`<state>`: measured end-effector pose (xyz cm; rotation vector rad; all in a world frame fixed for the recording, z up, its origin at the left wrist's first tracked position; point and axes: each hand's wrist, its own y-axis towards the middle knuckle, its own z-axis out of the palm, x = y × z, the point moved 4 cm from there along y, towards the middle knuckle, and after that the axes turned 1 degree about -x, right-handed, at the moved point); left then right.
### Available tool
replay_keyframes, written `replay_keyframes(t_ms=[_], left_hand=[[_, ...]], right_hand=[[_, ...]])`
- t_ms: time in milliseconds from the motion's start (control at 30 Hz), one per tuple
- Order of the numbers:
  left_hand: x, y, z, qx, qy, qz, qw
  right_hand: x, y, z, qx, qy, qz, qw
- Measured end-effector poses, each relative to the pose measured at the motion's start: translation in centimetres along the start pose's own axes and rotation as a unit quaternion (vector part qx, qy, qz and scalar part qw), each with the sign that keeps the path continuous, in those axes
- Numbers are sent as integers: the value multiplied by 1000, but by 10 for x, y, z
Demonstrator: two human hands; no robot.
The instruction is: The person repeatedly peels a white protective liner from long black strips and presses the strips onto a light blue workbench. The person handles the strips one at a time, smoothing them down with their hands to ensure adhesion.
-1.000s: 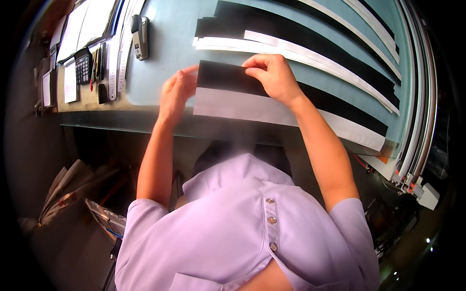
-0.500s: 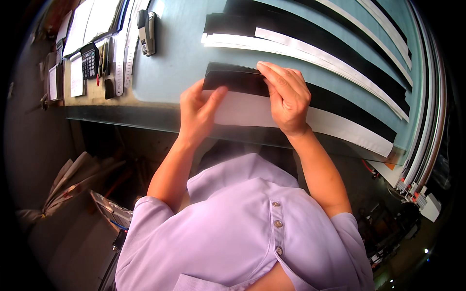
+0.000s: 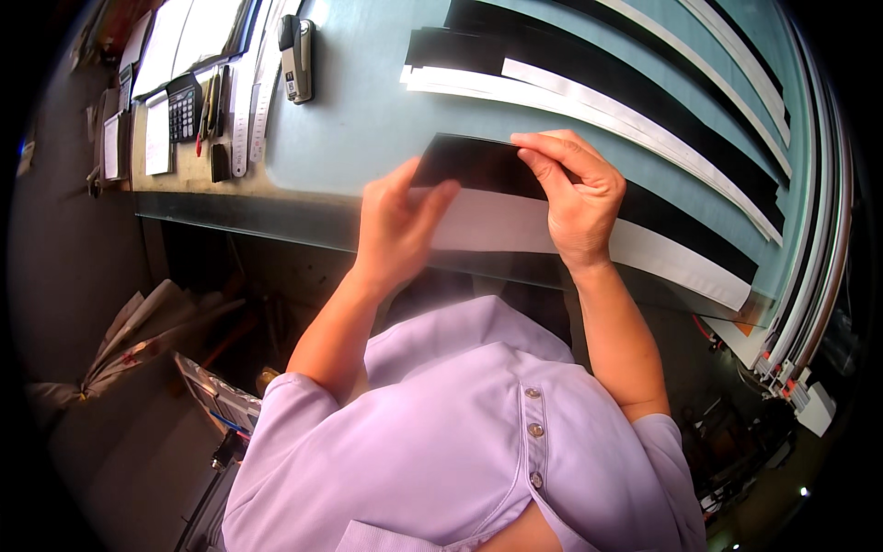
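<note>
A long strip, black along its far half and white along its near half, is raised at its left end (image 3: pixel 483 166) between my hands. The rest of it runs right along the table's front edge. My left hand (image 3: pixel 397 225) grips that left end, thumb on the front face and fingers mostly hidden behind. With thumb and fingertips, my right hand (image 3: pixel 584 193) pinches the far edge of the black part. Whether the raised end is one layer or more, I cannot tell.
More black strips (image 3: pixel 625 87) and white strips (image 3: pixel 552 99) lie on the glass-topped table beyond my hands. At the back left are a stapler (image 3: pixel 297 60), a ruler (image 3: pixel 241 129), a calculator (image 3: pixel 184 109), pens and papers. A metal rail (image 3: pixel 823 221) borders the right side.
The top edges at the strip's raised end showed as separate layers before and now line up. Both hands sit slightly farther right in the picture, as does the table, so the view has shifted.
</note>
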<state>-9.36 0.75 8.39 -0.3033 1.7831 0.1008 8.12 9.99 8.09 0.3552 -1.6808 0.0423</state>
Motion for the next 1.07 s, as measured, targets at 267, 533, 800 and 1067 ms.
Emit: replay_keyframes(t_ms=[267,533,800,1067], left_hand=[[-1,-3,4,6,1,5,1000],[-5,-6,8,20,-66,-28,997],[-10,-8,13,18,-30,-12,999],[-8,-8,15,9,-31,-17,999]], right_hand=[[5,0,-1,6,-23,-29,999],[10,-5,0,4,-24,-42,999],[6,-5,-2,1,-61,-24,998],[11,-5,-3,-1,-75,-90,993]])
